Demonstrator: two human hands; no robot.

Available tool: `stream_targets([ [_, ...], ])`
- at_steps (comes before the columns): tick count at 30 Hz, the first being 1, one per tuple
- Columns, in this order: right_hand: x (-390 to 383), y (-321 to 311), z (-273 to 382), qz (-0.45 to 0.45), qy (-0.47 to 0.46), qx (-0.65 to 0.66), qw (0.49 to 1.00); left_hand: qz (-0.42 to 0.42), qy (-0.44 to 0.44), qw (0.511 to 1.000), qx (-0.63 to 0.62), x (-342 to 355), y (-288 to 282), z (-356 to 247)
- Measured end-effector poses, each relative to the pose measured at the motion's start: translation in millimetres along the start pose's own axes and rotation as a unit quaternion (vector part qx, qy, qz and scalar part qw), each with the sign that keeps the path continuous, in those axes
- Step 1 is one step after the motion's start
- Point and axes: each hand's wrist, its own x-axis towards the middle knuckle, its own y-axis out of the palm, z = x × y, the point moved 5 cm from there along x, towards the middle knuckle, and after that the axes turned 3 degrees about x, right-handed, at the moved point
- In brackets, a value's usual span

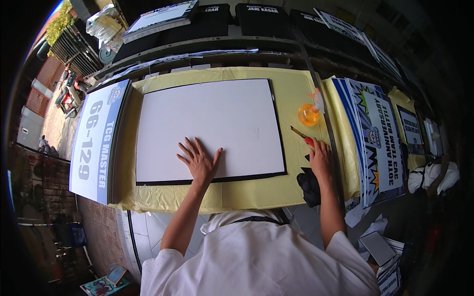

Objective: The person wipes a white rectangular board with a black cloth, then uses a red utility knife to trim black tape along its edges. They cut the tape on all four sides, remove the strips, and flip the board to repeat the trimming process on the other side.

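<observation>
A large white board [210, 118] with black edges lies flat on the yellow-covered table [247, 195]. My left hand [200, 162] rests on the board near its front edge, palm down with the fingers spread. Beyond the board's right edge, my right hand [321, 159] is closed round the red handle of a utility knife [302, 135]. Its blade is out and points to the far left, low over the yellow cover. Beside my right wrist lies a crumpled black cloth [309, 186]. A spray bottle [309, 113] with orange liquid stands farther back, beyond the knife.
A stack of printed boards [101, 143] stands at the table's left end. More printed boards [377, 140] lean in piles on the right, past a dark metal bar. Black shirts [264, 19] and further boards [160, 19] lie along the back. Paper scraps [375, 227] litter the lower right.
</observation>
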Motion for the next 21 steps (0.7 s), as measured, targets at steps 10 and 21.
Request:
stream_targets([
  [10, 2, 6, 6, -0.048, -0.053, 0.107, 0.992, 0.005, -0.017, 0.999, -0.027, 4, -4, -1],
  [21, -5, -46, 148, 0.065, -0.068, 0.285, 0.954, -0.002, 0.002, 0.995, -0.096, -32, -68, 156],
])
